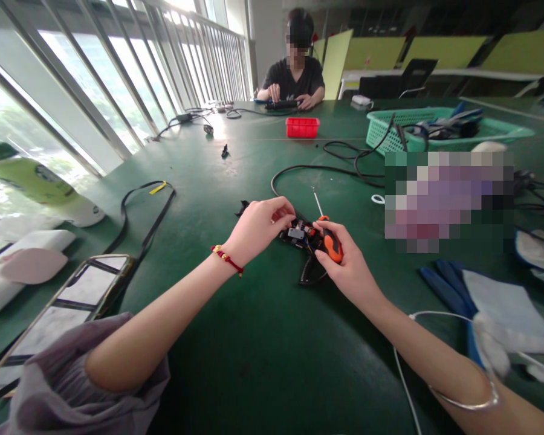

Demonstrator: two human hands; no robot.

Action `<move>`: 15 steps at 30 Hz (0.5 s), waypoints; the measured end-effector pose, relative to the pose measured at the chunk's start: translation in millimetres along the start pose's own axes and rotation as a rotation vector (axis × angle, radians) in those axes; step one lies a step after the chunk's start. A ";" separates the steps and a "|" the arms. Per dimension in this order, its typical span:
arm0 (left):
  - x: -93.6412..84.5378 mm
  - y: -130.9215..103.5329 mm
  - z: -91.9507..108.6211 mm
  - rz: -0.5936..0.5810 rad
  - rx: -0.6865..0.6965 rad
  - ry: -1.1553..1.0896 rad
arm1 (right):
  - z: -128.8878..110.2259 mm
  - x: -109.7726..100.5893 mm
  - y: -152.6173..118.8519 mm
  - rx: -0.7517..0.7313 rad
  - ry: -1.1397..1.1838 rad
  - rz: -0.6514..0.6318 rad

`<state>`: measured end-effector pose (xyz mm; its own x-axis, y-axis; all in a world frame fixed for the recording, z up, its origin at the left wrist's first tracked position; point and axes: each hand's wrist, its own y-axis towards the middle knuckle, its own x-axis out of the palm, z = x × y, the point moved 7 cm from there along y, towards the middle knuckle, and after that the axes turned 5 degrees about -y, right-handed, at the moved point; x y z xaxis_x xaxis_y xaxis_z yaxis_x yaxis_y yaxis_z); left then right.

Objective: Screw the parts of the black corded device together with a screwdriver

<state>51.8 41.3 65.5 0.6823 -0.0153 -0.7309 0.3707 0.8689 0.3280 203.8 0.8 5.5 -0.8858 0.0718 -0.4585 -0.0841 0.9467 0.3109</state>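
An opened black corded device (296, 233) lies on the green table between my hands, its grey and red inner parts and some thin wires showing. At its left end is my left hand (263, 225), with fingers bent and pinched together over the inner parts; what they grip, if anything, is hidden. My right hand (344, 257) is wrapped round the orange-and-black handle of a screwdriver (332, 243). The screwdriver's shaft points up and away from the device. Some of the right fingers rest close to the device's right side.
Beyond the device stand a red bin (302, 127) and a green basket (439, 145) of cables and parts. A small black piece (225, 151) lies farther back. Left are a phone (81, 296) and bottle (40, 187); right, blue-and-white gloves (494, 308). Another person (294, 78) works opposite.
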 end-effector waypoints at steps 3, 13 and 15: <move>-7.0 -1.7 9.2 0.044 0.050 -0.047 | 0.6 0.1 -0.5 0.010 -0.006 0.000; 5.8 -5.9 20.7 0.018 0.207 0.104 | -0.4 -0.5 -0.1 -0.006 0.001 -0.010; 7.9 -7.7 19.8 0.036 0.228 0.095 | -1.1 -0.5 0.0 -0.010 0.007 -0.011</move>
<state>66.8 24.7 69.0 0.6395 0.0695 -0.7656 0.4870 0.7340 0.4734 203.8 0.5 6.7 -0.8877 0.0592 -0.4565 -0.0985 0.9443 0.3140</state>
